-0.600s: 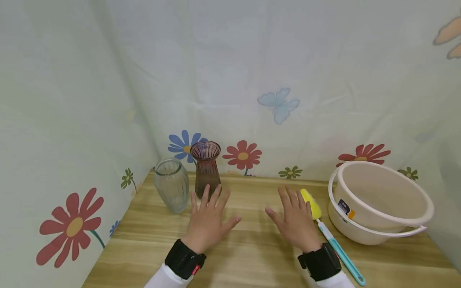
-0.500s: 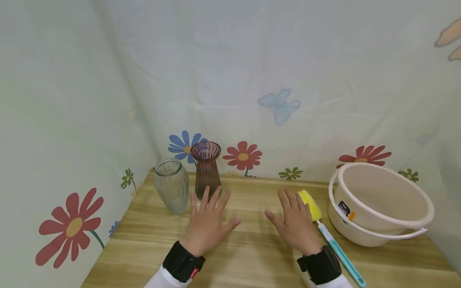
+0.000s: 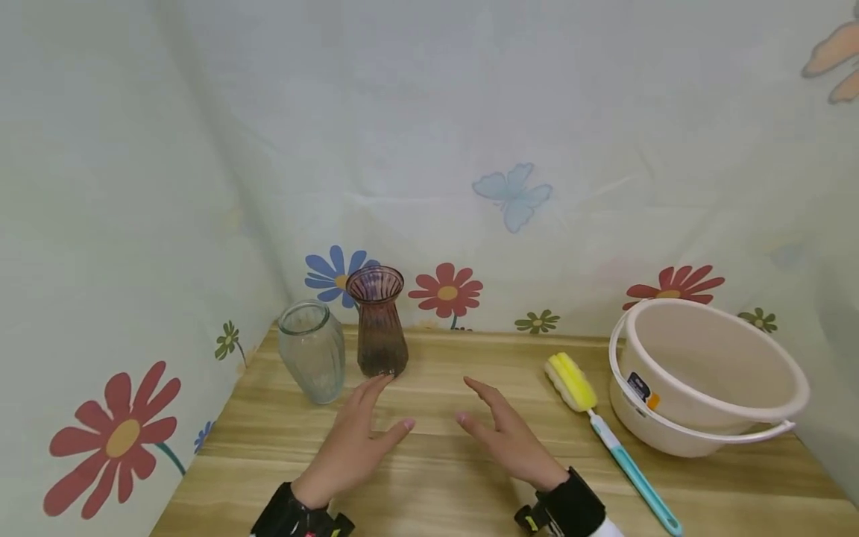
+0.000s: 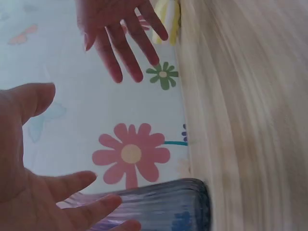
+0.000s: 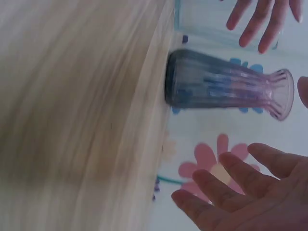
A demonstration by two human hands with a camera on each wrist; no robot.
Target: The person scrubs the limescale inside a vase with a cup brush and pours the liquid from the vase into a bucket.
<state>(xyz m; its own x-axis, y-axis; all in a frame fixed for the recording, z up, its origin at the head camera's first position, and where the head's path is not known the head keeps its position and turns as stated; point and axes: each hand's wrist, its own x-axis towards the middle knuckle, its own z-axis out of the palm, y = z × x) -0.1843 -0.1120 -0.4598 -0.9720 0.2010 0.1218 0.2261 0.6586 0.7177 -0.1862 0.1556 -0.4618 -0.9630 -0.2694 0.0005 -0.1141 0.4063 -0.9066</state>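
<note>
My left hand (image 3: 356, 444) is held over the table with its palm turned inward, fingers straight and nothing in it. Facing it, my right hand (image 3: 513, 440) is likewise extended and holds nothing. Just beyond the left fingertips stands a purple-tinted ribbed glass vase (image 3: 381, 328) with a flared rim; the right wrist view shows the same vase (image 3: 381, 328) upright on the table. To its left is a clear glass vase (image 3: 312, 354). Right of my right hand lies a bottle brush (image 3: 627, 455) with a yellow and white sponge head and a teal handle.
At the right stands a cream bucket (image 3: 624, 414) with its handle lowered and a second cream basin (image 3: 718, 358) tilted in its top. A flower-printed curtain (image 3: 429, 149) closes off the back and sides of the wooden table (image 3: 463, 358).
Both hands have turned from palms down to palms facing each other and drawn back toward me. The brush head is now uncovered. Vases and bucket stay in place; the view shifts slightly.
</note>
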